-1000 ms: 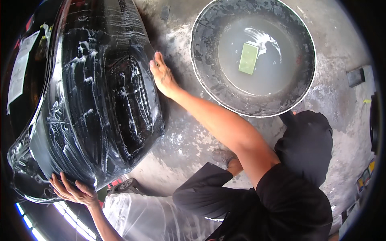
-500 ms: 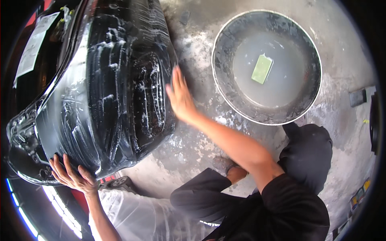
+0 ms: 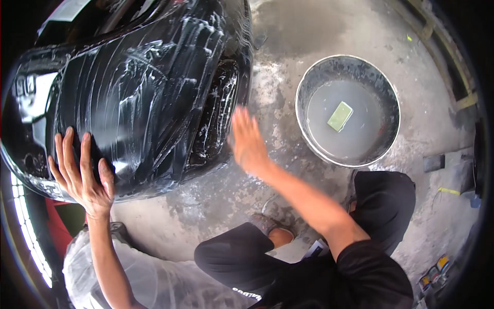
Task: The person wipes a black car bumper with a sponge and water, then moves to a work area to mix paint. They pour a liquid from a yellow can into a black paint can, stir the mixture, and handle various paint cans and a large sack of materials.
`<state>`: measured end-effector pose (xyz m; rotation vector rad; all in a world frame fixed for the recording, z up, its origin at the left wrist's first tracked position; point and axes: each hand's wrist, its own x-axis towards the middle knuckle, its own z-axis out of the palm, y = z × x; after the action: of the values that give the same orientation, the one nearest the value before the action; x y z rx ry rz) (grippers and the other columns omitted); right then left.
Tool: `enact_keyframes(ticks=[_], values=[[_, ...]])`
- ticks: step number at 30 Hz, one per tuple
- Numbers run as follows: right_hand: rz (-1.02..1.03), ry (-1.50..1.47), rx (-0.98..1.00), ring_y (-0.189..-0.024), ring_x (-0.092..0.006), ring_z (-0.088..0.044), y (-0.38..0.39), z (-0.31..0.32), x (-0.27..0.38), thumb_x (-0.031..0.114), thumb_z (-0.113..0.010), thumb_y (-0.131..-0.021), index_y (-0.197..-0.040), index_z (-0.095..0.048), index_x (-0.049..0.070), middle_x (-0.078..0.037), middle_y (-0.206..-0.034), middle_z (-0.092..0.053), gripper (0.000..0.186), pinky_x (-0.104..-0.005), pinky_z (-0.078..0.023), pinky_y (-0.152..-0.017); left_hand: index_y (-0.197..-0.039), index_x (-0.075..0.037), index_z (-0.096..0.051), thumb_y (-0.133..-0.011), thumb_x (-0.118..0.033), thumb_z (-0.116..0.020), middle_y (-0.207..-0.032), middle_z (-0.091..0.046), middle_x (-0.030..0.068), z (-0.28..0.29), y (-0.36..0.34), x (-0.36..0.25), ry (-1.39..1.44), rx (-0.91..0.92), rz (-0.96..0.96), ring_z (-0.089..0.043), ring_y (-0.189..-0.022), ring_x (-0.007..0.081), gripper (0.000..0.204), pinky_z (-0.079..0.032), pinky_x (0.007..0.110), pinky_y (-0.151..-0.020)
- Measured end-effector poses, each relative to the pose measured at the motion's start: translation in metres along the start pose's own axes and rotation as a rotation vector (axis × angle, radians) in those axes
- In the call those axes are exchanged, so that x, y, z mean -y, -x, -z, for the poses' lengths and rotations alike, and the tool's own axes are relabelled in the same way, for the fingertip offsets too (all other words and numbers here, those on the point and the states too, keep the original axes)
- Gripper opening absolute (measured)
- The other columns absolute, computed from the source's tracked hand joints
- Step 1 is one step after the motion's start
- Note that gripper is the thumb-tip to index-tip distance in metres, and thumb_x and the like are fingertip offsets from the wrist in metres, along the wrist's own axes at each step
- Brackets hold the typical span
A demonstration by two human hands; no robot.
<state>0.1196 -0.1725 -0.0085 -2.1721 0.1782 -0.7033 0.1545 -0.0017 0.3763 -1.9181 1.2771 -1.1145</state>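
Note:
A glossy black car bumper (image 3: 139, 98), wet and streaked with white suds, fills the upper left. My left hand (image 3: 85, 177) lies on its near-left part, fingers spread flat on the surface. Beside the bumper's right edge, close to a recessed, ribbed grille area (image 3: 218, 113), is my right hand (image 3: 249, 144). Its fingers are stretched out and slightly blurred, with nothing in them. Whether it touches the edge I cannot tell.
A round dark tub (image 3: 383, 85) of cloudy water stands at the right, holding a pale green rectangular block (image 3: 340, 117). Crumpled translucent plastic sheeting (image 3: 164, 283) lies at lower left. A dark block (image 3: 434, 163) sits on the stained concrete floor (image 3: 288, 31) farther right.
The view has shifted, so the bumper and tub appear at a new angle. My left hand now rests farther onto the bumper, while my right hand stays by its right edge.

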Motion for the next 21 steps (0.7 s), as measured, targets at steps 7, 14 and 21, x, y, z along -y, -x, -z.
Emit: enact_keyframes(ticks=[7,14,21], values=[[0.035,0.242,0.006,-0.158,-0.0446,-0.021,-0.076,0.035,-0.052,0.009,-0.047,-0.099,-0.16,-0.028,-0.009,-0.027,-0.169,-0.025,0.066,-0.0555,-0.014,-0.129,-0.138,-0.014,-0.068,-0.098,-0.027,-0.06,-0.151,-0.059,0.0102,0.003,0.006,0.0,-0.021,0.014,0.054,-0.048,-0.147,0.0305,0.042,-0.022,0.049,-0.124],[0.044,0.069,0.101,-0.159,-0.0416,-0.017,0.053,-0.007,0.038,0.014,-0.046,-0.104,-0.159,-0.031,-0.007,-0.026,-0.17,-0.022,0.061,-0.0561,-0.008,-0.13,-0.136,-0.019,-0.07,-0.097,-0.028,-0.065,-0.149,-0.06,0.0036,0.005,0.01,-0.003,0.003,0.006,0.089,-0.049,-0.146,0.0258,0.04,-0.025,0.049,-0.123],[-0.006,0.2,-0.055,-0.157,-0.0448,-0.023,-0.008,0.006,-0.005,0.017,-0.048,-0.105,-0.159,-0.033,-0.007,-0.026,-0.168,-0.028,0.061,-0.0597,-0.016,-0.128,-0.135,-0.021,-0.069,-0.096,-0.029,-0.067,-0.15,-0.059,-0.0008,0.006,0.011,-0.001,0.022,-0.039,0.122,-0.049,-0.145,0.0204,0.04,-0.025,0.046,-0.123]])
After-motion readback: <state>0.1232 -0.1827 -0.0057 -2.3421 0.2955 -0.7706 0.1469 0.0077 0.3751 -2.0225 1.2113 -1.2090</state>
